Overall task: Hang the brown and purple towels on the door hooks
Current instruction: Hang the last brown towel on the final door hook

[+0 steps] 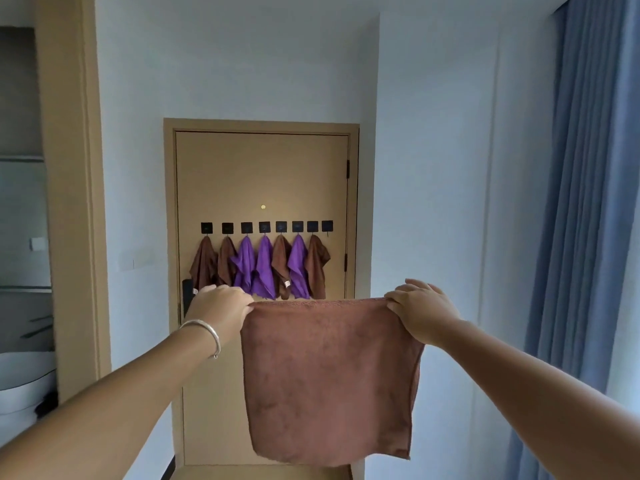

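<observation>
A brown towel (329,379) hangs spread flat in front of me. My left hand (220,311) pinches its top left corner and my right hand (420,311) pinches its top right corner. Beyond it stands a tan door (259,174) with a row of several black hooks (265,227). Brown towels (206,263) and purple towels (263,268) hang from all of these hooks except the rightmost hook (327,225), which is bare. The held towel hides the lower door.
White walls flank the door alcove. A blue curtain (585,202) hangs at the right. At the left are a tan door frame (69,202), a mirror and a white basin (24,382). A black door handle (187,292) sits behind my left hand.
</observation>
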The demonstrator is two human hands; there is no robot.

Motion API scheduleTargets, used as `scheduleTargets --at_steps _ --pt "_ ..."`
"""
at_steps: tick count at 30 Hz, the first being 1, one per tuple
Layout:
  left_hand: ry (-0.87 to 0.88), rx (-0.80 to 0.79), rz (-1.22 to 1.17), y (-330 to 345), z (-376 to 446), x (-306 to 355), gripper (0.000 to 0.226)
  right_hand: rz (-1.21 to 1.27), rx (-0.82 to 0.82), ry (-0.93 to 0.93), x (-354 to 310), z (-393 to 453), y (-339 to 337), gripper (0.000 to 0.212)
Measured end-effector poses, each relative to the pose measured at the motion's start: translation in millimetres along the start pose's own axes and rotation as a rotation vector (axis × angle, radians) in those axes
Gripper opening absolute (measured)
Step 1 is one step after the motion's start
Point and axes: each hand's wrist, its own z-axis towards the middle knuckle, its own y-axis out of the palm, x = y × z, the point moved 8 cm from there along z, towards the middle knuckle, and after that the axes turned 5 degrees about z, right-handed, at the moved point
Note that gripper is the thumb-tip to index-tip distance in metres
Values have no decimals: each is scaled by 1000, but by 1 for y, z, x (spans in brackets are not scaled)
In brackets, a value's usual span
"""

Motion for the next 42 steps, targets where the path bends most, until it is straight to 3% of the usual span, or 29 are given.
scheduleTargets --at_steps 28,33,42 --pt "-80 -69 -102 311 372 -5 34 59 38 -77 84 422 244 40" --pt "-101 5 -160 364 450 -14 31 20 39 -51 96 491 279 40" --pt "23 135 -375 429 599 -15 23 -58 51 95 135 623 320 37"
